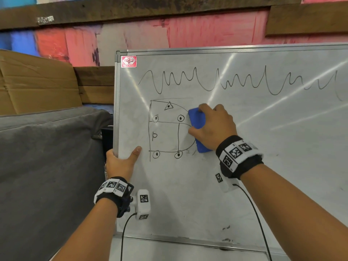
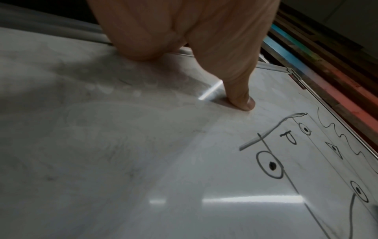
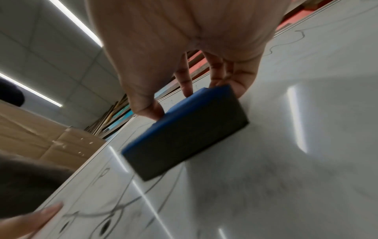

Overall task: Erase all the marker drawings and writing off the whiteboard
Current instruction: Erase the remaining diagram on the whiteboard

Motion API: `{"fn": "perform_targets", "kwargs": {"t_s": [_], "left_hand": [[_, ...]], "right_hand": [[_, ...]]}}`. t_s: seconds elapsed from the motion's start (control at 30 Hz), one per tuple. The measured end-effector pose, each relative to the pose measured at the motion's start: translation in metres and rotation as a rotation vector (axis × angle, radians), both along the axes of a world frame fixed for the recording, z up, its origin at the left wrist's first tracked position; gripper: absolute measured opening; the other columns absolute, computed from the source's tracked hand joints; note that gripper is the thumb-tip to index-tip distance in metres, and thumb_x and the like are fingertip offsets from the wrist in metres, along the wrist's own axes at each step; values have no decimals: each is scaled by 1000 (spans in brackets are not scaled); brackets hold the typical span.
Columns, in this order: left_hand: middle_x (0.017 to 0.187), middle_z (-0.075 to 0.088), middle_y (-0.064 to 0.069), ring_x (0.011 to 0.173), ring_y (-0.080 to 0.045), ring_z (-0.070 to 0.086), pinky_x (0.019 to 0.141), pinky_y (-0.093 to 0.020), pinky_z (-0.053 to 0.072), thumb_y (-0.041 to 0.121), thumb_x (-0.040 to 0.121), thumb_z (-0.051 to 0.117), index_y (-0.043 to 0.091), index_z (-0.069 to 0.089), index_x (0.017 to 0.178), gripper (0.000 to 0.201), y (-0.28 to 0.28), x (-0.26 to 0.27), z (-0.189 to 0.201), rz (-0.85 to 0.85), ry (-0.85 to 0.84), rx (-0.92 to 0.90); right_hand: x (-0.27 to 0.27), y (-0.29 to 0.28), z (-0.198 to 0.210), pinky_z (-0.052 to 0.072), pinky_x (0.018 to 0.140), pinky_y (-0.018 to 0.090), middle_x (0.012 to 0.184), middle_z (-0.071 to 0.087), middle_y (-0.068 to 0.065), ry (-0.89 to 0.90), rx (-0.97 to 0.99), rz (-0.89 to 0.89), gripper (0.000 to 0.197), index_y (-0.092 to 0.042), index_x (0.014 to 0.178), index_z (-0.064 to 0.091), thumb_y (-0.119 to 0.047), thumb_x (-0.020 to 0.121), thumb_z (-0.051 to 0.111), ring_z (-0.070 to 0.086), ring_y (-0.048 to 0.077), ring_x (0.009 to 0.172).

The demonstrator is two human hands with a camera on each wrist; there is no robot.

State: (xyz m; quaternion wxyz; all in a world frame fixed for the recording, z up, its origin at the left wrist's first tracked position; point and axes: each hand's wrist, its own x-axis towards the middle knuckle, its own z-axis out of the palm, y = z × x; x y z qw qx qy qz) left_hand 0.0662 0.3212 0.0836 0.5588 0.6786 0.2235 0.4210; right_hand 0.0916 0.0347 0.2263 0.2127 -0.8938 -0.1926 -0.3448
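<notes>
Far left: flattened cardboard leaning on the painted wall, w/ grey fabric in front of it and below.

Next, the whiteboard, standing upright and tilted a bit, its metal frame along the left edge. Left hand grips that left edge: fingers curl round the frame, thumb lies flat on the white surface, tip pressed down just below-left of the diagram. Wrist carries a black strap w/ marker tags and a small camera unit on a cable.

Red brand sticker in the board's top-left corner. Below it a long wavy scribble runs across the top of the board to the right edge of view. Under the scribble's left part sits a line diagram: box w/ curved right side, dotted circles, a triangle, a letter "P".

Right hand holds a blue eraser, thumb on one long side, fingers on the other, dark felt face against the board or v. close to it; can't tell which. Eraser sits on the diagram's curved right side, covering part of it. Board to the right of the hand shows only faint grey smears and light streaks.
</notes>
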Motion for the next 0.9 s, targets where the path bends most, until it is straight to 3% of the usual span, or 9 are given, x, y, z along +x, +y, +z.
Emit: {"fn": "perform_targets", "kwargs": {"t_s": [0.1,0.37,0.6,0.7,0.9], "left_hand": [[105,61,4,97,-24,63,85,-50,57,84,42,78,25,48,112,96,0,0,0,-2,6,-4],[106,62,4,97,-25,64,86,-50,56,89,37,75,27,47,110,100,2,-2,1,-3,21,-19],[107,61,2,99,-27,62,86,-51,56,87,41,76,25,47,111,98,2,-1,1,13,37,0],[109,61,0,99,-27,63,84,-48,56,76,51,81,21,48,115,91,0,-1,1,10,17,5],[110,61,-1,99,-26,62,84,-47,56,70,56,84,18,48,116,87,-3,-2,2,19,4,3]], "right_hand": [[-7,-1,-12,47,70,35,102,41,3,48,-41,-12,61,-29,127,47,-57,75,64,51,28,84],[-3,2,11,47,68,34,104,39,4,-25,-16,-33,61,-26,131,46,-55,80,65,49,26,83],[-25,-10,-68,53,69,35,106,41,1,99,-53,-10,63,-33,131,41,-57,78,64,53,23,82],[-35,-12,-94,54,69,35,106,40,0,163,-64,7,61,-34,132,41,-56,79,62,53,22,82],[-39,-13,-104,50,68,31,107,40,-1,182,-64,14,60,-34,133,42,-56,81,61,52,21,83]]}}
